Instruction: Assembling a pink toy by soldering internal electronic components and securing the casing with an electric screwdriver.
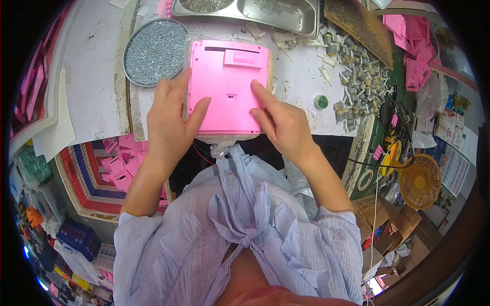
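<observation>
A flat, square pink plastic case [219,81] lies at the near edge of the worktop. It has a long dark slot, a raised block near its far edge and a small rectangular opening in its middle. My left hand [173,109] grips its left side, fingers along the edge and thumb on the top face. At the right edge, my right hand [287,122] holds the case with thumb and index fingertip on its face. The other right fingers are curled and partly hidden. Beneath the case, clear plastic wrapping [224,145] sticks out toward me.
A round metal tray [127,66] full of small screws stands left of the case. Beyond it is a divided steel tray [237,13] with small metal parts. Many small motor-like parts [357,92] and a green round piece [321,102] lie to the right. Pink parts [122,168] fill a lower-left container.
</observation>
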Action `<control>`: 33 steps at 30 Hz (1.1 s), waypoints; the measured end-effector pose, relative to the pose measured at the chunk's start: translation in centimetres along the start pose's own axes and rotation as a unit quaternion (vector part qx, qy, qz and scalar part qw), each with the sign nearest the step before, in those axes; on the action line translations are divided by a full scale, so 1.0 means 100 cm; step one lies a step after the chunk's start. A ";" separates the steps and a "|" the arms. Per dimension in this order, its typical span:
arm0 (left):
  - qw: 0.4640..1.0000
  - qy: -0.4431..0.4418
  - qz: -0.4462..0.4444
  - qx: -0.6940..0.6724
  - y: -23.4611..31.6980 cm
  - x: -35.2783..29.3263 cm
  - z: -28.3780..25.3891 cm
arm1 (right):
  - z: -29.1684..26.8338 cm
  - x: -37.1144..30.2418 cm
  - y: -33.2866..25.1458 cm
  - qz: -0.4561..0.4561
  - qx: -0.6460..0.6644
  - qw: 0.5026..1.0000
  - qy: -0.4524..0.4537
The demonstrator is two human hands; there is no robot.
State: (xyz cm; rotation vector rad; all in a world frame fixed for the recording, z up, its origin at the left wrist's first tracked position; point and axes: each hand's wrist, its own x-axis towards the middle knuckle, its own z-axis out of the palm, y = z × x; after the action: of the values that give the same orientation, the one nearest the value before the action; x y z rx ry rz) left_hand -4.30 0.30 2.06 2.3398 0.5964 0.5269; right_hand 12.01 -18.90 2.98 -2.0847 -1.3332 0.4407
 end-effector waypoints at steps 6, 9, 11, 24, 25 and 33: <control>0.995 -0.030 -0.074 -0.057 -0.003 -0.022 0.003 | -0.007 0.004 -0.012 -0.006 -0.166 0.983 -0.085; 0.995 -0.058 -0.056 -0.059 -0.002 -0.017 -0.007 | -0.023 0.016 -0.013 -0.030 -0.178 0.977 -0.111; 0.993 -0.091 -0.059 -0.040 -0.002 -0.010 -0.018 | -0.027 0.026 -0.017 -0.044 -0.185 0.972 -0.135; 0.984 0.054 0.032 0.168 -0.087 0.057 -0.044 | -0.056 0.127 -0.077 -0.101 -0.330 0.842 -0.415; 0.984 0.039 0.033 0.170 -0.087 0.058 -0.045 | -0.058 0.135 -0.078 -0.120 -0.329 0.840 -0.414; 0.989 0.096 0.022 0.106 -0.097 0.060 -0.034 | 0.029 0.237 -0.052 -0.277 -0.200 0.933 -0.116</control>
State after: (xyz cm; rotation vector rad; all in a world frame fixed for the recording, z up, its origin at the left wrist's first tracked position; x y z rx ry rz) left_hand -3.79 11.82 -0.84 2.5247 0.7222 0.7483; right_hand 17.01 4.94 5.35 -1.8661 -2.2186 0.1773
